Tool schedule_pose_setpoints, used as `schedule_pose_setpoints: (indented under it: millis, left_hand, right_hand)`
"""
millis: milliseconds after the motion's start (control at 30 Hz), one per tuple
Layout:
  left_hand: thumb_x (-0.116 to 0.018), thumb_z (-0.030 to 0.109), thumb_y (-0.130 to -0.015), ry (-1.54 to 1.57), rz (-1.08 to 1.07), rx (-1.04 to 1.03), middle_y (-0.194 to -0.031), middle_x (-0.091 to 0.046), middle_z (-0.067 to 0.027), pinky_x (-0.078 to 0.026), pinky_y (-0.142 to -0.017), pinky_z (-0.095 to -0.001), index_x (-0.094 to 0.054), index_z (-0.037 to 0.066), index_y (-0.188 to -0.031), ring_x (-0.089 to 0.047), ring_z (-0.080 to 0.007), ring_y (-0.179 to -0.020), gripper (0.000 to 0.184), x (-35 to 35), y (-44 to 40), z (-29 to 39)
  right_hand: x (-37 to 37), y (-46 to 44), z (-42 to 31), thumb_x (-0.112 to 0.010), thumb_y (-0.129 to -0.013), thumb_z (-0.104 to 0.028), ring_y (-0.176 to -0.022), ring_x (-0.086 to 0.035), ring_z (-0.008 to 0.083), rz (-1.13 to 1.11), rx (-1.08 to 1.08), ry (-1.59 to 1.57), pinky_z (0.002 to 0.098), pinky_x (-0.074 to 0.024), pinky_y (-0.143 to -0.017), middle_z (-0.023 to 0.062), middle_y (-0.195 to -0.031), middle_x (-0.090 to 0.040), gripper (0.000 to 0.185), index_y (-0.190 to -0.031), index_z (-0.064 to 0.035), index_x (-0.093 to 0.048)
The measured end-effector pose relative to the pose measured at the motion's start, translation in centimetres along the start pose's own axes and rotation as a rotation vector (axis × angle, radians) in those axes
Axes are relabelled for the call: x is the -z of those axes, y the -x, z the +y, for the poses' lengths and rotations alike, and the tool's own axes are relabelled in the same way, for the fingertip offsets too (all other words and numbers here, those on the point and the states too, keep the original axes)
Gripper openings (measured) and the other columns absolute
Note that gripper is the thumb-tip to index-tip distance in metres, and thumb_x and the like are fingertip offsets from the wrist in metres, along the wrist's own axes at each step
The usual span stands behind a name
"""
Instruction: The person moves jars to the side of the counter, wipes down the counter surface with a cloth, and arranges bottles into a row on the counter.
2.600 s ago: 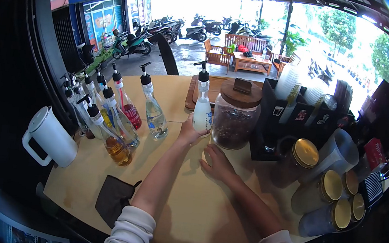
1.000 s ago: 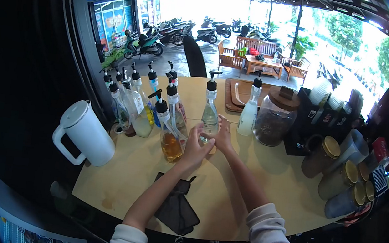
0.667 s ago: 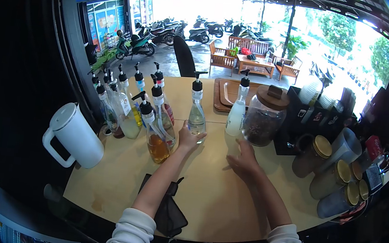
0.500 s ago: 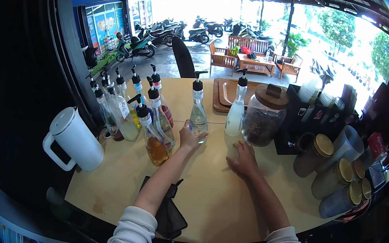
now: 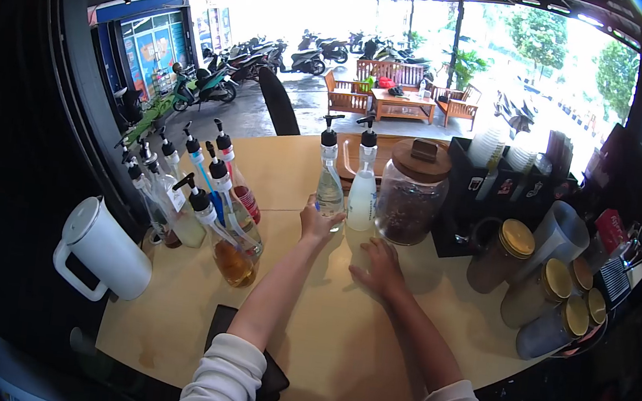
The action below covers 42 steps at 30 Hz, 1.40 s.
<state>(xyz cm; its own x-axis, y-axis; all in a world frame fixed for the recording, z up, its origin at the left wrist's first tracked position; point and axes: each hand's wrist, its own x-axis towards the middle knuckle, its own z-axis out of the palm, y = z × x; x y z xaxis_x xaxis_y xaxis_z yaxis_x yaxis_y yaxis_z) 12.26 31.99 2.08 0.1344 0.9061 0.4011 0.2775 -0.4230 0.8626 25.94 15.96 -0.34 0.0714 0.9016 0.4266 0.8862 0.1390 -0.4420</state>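
Note:
My left hand (image 5: 320, 220) is wrapped round the lower part of a clear pump bottle (image 5: 330, 189), which stands upright with a black pump on top. Just right of it, very close, stands a pump bottle of milky white liquid (image 5: 362, 197). My right hand (image 5: 379, 268) rests at the table surface in front of the milky bottle, fingers spread and holding nothing. Behind that hand is a big glass jar (image 5: 412, 203) with a wooden lid and dark contents.
Several pump bottles (image 5: 224, 249) cluster at the left beside a white pitcher (image 5: 109, 252). Gold-lidded canisters (image 5: 546, 305) and a black cup organizer (image 5: 460, 193) line the right side. A brown tray (image 5: 348, 184) lies at the back; a dark flat item (image 5: 273, 377) lies under my left forearm.
My left hand has moved the clear pump bottle rightward, narrowing the gap to the milky bottle. The whole view has shifted somewhat; my right hand keeps about the same place on the table.

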Motion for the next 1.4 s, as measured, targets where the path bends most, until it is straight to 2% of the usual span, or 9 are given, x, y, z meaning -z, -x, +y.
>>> schedule_pose_setpoints:
  millis: [300, 367, 567, 833, 900, 967, 1100, 1200, 1400]
  left_hand:
    - [-0.088, 0.015, -0.056, 0.011, -0.048, 0.005, -0.097, -0.067, -0.0137, -0.052, -0.080, -0.0328, -0.050, -0.001, -0.107, -0.066, -0.0218, -0.088, 0.065, -0.7, -1.4, -1.9]
    - [-0.089, 0.025, -0.054, 0.059, -0.130, 0.104, -0.107, -0.064, -0.0168, -0.049, -0.088, -0.0350, -0.044, -0.002, -0.120, -0.063, -0.0258, -0.098, 0.084, -0.5, -1.4, -2.0]
    - [-0.082, 0.027, -0.065, -0.038, -0.086, 0.169, -0.131, -0.044, -0.0254, -0.040, -0.100, -0.0383, -0.024, -0.005, -0.135, -0.048, -0.0338, -0.119, 0.097, 0.9, 2.2, 2.0]
    - [-0.073, 0.024, -0.077, -0.096, -0.369, -0.311, -0.128, -0.050, -0.0194, -0.041, -0.100, -0.0393, -0.038, -0.001, -0.133, -0.050, -0.0287, -0.120, 0.071, 12.6, 11.7, 8.7]
    - [-0.067, 0.014, -0.081, 0.129, -0.358, -0.418, -0.110, -0.061, -0.0157, -0.047, -0.089, -0.0350, -0.053, 0.000, -0.117, -0.061, -0.0261, -0.102, 0.042, 16.3, 13.2, 9.3]
    - [-0.063, 0.009, -0.083, 0.073, -0.096, -0.643, -0.097, -0.064, -0.0110, -0.049, -0.080, -0.0298, -0.059, 0.001, -0.104, -0.064, -0.0200, -0.086, 0.023, 19.3, 13.3, 7.3]
    - [-0.062, 0.012, -0.086, 0.373, 0.296, -0.345, -0.108, -0.058, -0.0078, -0.044, -0.087, -0.0286, -0.053, 0.003, -0.110, -0.056, -0.0157, -0.097, 0.027, 23.2, 11.7, 4.5]
    - [-0.060, 0.017, -0.089, 0.297, 0.315, -0.172, -0.121, -0.052, -0.0122, -0.039, -0.096, -0.0304, -0.048, 0.001, -0.119, -0.050, -0.0182, -0.113, 0.036, 24.8, 9.3, 2.0]
    - [-0.047, 0.034, -0.096, 0.467, -0.017, 0.059, -0.126, -0.050, -0.0074, -0.037, -0.100, -0.0315, -0.042, 0.002, -0.129, -0.048, -0.0175, -0.117, 0.046, 23.4, 4.9, -4.7]
  right_hand:
    - [-0.2, -0.1, 0.3, -0.070, -0.072, -0.039, -0.123, -0.038, 0.0390, 0.007, 0.023, 0.017, 0.0449, -0.0286, -0.105, 0.0232, -0.129, -0.045, 0.060, -0.117, -0.0018, -0.055]
    - [-0.1, -0.2, 0.1, -0.070, -0.072, -0.039, -0.123, -0.039, 0.0391, 0.006, 0.026, 0.015, 0.0449, -0.0288, -0.105, 0.0230, -0.129, -0.045, 0.060, -0.116, -0.0020, -0.055]
    - [-0.1, 0.0, -0.1, -0.071, -0.071, -0.036, -0.124, -0.039, 0.0364, -0.002, 0.002, 0.008, 0.0449, -0.0284, -0.105, 0.0212, -0.130, -0.045, 0.058, -0.116, -0.0025, -0.055]
    - [0.3, 0.0, -3.0, -0.069, -0.073, -0.028, -0.119, -0.045, 0.0362, -0.023, 0.022, 0.070, 0.0430, -0.0334, -0.102, 0.0194, -0.125, -0.049, 0.053, -0.116, -0.0018, -0.055]
    - [-1.9, -0.5, -4.8, -0.069, -0.074, -0.029, -0.116, -0.047, 0.0358, 0.036, 0.142, 0.069, 0.0425, -0.0363, -0.100, 0.0190, -0.124, -0.049, 0.055, -0.119, -0.0011, -0.052]
    - [-2.7, -1.0, -10.9, -0.071, -0.075, -0.031, -0.116, -0.047, 0.0368, -0.072, 0.166, -0.236, 0.0429, -0.0391, -0.098, 0.0214, -0.125, -0.047, 0.066, -0.126, 0.0010, -0.044]
    - [-7.9, -1.7, -19.9, -0.077, -0.070, -0.034, -0.111, -0.050, 0.0349, -0.031, 0.176, -0.524, 0.0407, -0.0420, -0.095, 0.0219, -0.121, -0.048, 0.079, -0.128, 0.0038, -0.039]
    - [-10.2, -2.1, -23.3, -0.079, -0.067, -0.036, -0.110, -0.051, 0.0340, 0.059, 0.084, -0.591, 0.0403, -0.0422, -0.094, 0.0215, -0.120, -0.048, 0.086, -0.129, 0.0045, -0.036]
    - [-12.0, -2.8, -23.2, -0.080, -0.065, -0.033, -0.107, -0.052, 0.0340, 0.155, -0.021, -0.511, 0.0406, -0.0432, -0.092, 0.0207, -0.114, -0.051, 0.084, -0.126, 0.0058, -0.038]
